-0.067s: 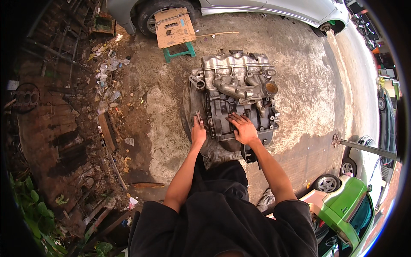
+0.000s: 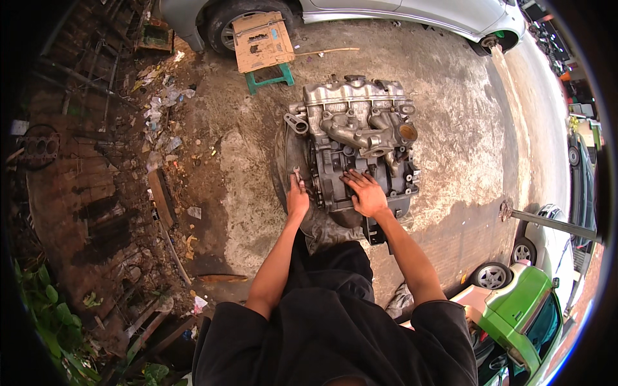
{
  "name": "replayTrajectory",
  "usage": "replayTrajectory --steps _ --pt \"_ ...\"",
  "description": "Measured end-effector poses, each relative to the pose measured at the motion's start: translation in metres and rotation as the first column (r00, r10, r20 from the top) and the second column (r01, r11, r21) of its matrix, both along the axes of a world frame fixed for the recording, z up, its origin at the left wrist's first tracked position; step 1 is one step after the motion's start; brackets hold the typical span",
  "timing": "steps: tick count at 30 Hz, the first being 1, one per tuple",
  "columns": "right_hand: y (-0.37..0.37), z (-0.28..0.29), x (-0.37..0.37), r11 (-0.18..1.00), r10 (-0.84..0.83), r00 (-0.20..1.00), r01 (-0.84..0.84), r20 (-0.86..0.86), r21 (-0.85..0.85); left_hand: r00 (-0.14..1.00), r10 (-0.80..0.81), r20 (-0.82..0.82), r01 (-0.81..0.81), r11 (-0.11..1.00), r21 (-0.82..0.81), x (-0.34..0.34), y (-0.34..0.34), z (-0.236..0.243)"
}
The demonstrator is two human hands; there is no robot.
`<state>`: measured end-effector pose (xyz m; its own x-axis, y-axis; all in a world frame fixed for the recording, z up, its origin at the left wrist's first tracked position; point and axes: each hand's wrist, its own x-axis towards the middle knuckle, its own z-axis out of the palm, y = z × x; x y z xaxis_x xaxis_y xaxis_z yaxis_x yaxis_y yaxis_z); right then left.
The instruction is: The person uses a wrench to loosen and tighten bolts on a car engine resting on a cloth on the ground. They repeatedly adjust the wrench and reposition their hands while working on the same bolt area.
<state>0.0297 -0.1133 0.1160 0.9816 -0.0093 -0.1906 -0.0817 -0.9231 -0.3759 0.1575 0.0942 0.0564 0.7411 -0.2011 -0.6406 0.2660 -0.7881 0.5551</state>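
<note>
A bare car engine (image 2: 335,161) of grey metal sits in front of me, with a ribbed silver cover (image 2: 353,94) on its far end and a cast manifold (image 2: 360,135) across its middle. My left hand (image 2: 298,198) is closed around a small open-end wrench (image 2: 297,172), whose jaw sticks out past the fingers beside the engine's left edge. My right hand (image 2: 368,194) lies on the near part of the engine block, fingers stretched out and palm down. A tyre (image 2: 281,161) shows partly from under the engine's left side.
A green stool (image 2: 270,78) with brown cardboard (image 2: 262,42) on it stands beyond the engine, by a silver car (image 2: 386,9). Litter (image 2: 164,109) and wood scraps (image 2: 162,199) line the left. A metal post (image 2: 553,222) and a green vehicle (image 2: 515,321) are at the right.
The wrench in my left hand has tilted slightly to the left. My right hand stays in place on the engine.
</note>
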Motion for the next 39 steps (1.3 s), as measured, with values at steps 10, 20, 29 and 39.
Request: replayTrajectory --steps 10,20,29,39 --pt "0.000 0.004 0.000 1.000 -0.005 1.000 0.005 -0.011 -0.005 0.772 0.293 -0.564 -0.570 0.713 -0.408 0.008 0.012 -0.003" --pt "0.000 0.001 -0.001 1.000 0.004 1.000 -0.004 0.000 -0.004 0.968 0.174 -0.182 -0.231 0.901 -0.366 0.001 0.007 0.011" --pt "0.000 -0.002 -0.001 1.000 -0.010 1.000 0.010 0.012 0.010 0.991 0.058 0.122 0.005 0.887 -0.462 -0.006 0.026 -0.026" --pt "0.000 -0.001 -0.001 1.000 -0.008 1.000 0.008 0.006 0.005 0.958 -0.285 -0.031 0.273 0.941 -0.200 0.005 0.015 0.016"
